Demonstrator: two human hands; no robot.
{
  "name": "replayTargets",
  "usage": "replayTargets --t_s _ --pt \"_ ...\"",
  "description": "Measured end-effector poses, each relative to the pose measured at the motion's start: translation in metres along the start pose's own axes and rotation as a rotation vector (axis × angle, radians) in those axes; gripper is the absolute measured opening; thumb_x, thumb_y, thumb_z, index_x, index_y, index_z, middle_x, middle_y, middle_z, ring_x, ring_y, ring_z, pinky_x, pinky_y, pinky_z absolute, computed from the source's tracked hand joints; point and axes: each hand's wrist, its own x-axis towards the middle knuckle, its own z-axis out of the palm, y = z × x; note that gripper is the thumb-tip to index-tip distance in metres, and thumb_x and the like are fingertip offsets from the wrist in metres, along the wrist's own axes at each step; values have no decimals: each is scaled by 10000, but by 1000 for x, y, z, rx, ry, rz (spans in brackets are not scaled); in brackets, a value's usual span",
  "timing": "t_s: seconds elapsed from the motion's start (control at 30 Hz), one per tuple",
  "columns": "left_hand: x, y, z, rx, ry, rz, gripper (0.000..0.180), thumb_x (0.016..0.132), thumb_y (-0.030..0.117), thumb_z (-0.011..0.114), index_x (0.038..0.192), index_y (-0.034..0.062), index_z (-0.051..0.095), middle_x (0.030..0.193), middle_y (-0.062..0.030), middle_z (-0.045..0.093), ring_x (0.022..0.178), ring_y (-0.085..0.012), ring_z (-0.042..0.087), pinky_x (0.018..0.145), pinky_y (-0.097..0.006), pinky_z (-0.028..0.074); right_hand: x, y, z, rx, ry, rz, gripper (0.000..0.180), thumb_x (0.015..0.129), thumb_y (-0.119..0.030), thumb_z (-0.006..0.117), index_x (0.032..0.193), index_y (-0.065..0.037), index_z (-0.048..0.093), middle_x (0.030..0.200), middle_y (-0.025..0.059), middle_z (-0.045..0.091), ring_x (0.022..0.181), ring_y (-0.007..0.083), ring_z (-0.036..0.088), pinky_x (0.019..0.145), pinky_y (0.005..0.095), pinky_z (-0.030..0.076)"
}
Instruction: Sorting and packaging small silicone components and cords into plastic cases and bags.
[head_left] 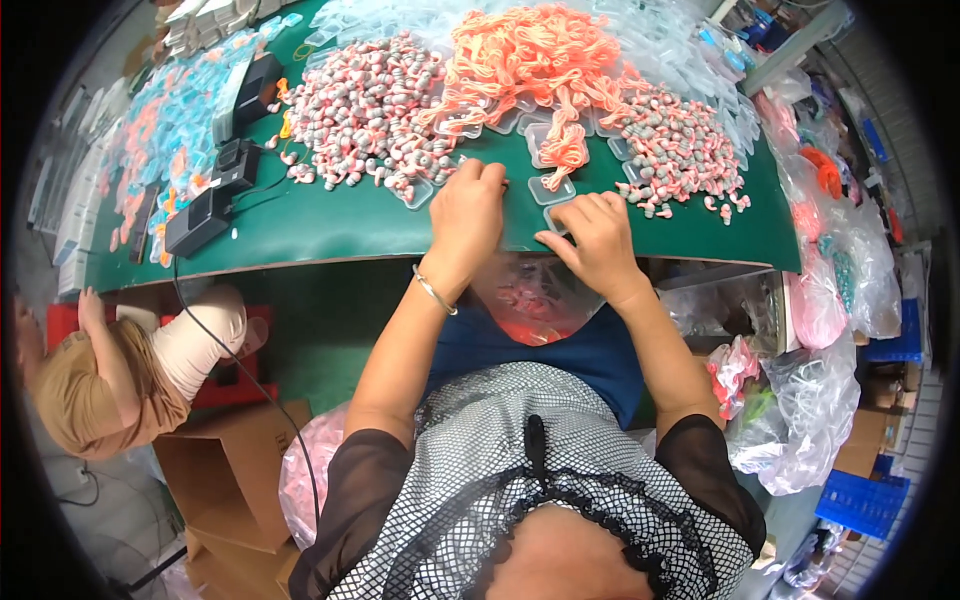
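My left hand [468, 215] is closed over the green table near the pile of small pink-and-grey pieces [365, 110]. Its fingertips are hidden, so I cannot make out what they hold. My right hand [600, 242] is bent around a small clear plastic case [553, 216] near the table's front edge, thumb and fingers at its side. Just beyond lies another clear case [552, 189]. Farther back, a bundle of orange cord [565, 152] rests on an open clear case [537, 143].
A heap of orange cord [530, 50] sits at the back, with a second pile of pink-and-grey pieces [685, 150] to its right. Black boxes [198, 222] stand at left. A clear bag [540, 300] hangs over my lap. Another person [110, 370] sits at left.
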Motion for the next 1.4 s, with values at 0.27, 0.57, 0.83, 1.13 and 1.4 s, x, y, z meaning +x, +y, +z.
replayTargets --t_s 0.27,0.57,0.83,1.13,1.4 --pt "-13 -3 1 -141 107 -10 127 870 86 664 991 56 640 893 -134 643 794 -352 645 679 -450 517 8 -10 6 9 92 122 236 808 -281 756 927 -99 664 864 55 634 843 258 605 788 401 416" --pt "-14 9 -6 -407 -22 -112 129 869 143 715 978 80 686 887 -94 674 714 -291 656 648 -393 518 -10 54 -22 -474 16 272 140 804 -162 751 938 -135 719 927 5 630 967 214 576 933 453 321" --pt "-6 22 -10 -371 -173 -76 129 846 144 747 937 55 725 851 -80 673 704 -216 646 631 -343 512 -3 17 -16 -106 108 279 70 811 -180 739 863 -160 697 889 -15 612 943 198 573 944 449 313" --pt "-6 23 -11 -254 -208 -2 195 813 209 759 938 62 729 851 -99 645 751 -288 655 675 -404 517 0 -4 4 -4 53 265 99 792 -199 758 852 -151 695 896 -9 592 938 198 566 945 436 312" --pt "-8 24 -26 -238 -287 28 366 771 204 781 1089 67 660 914 -116 619 937 -327 626 784 -440 483 16 25 -4 -36 55 193 146 810 -153 728 954 -168 722 908 -2 614 932 209 585 905 418 339"
